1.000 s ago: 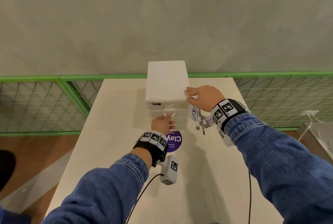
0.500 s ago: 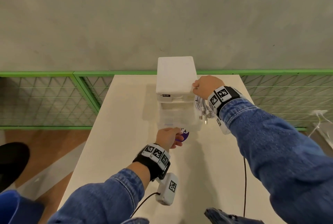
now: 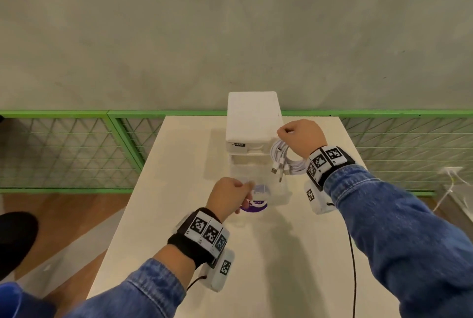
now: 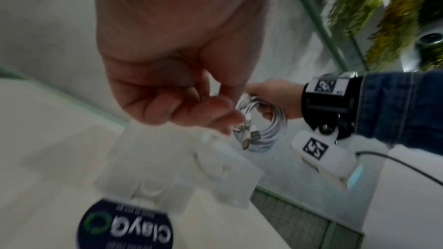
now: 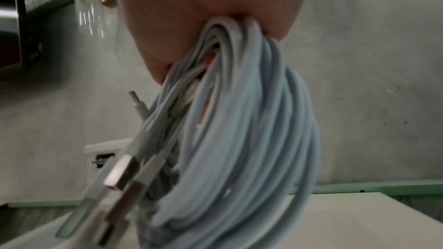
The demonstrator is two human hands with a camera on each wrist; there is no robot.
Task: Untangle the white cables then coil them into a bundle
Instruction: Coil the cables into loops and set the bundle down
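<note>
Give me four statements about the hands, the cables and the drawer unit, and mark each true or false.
1. The right hand grips the coiled white cables. True.
2. The cables lie flat on the table. False: they hang from the hand, above it.
3. The left hand holds the clear drawer, pulled out of the white drawer unit. True.
4. The purple sticker is on the unit's top. False: it lies on the table.

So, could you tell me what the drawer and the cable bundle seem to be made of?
Drawer: probably clear plastic; the purple sticker shows through it. Cable bundle: smooth white plastic-looking jackets that bend into loops, with shiny, probably metal plug ends.
</note>
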